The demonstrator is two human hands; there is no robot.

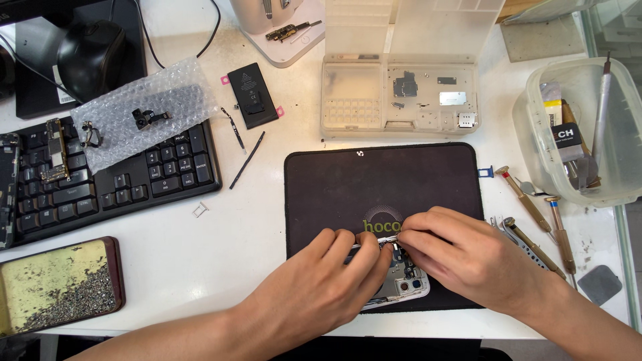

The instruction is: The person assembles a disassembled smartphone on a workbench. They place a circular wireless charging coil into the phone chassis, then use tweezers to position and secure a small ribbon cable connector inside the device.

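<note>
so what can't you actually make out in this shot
Head view:
- Opened silver phone shell on the black work mat: mostly covered by the left hand and right hand.
- Thin metal tool at the fingertips: too small to identify, and each hand's grip on it is unclear.
- Small parts in the clear plastic organiser tray: too small.
- Black keyboard: left part cut off by the frame edge.
</note>
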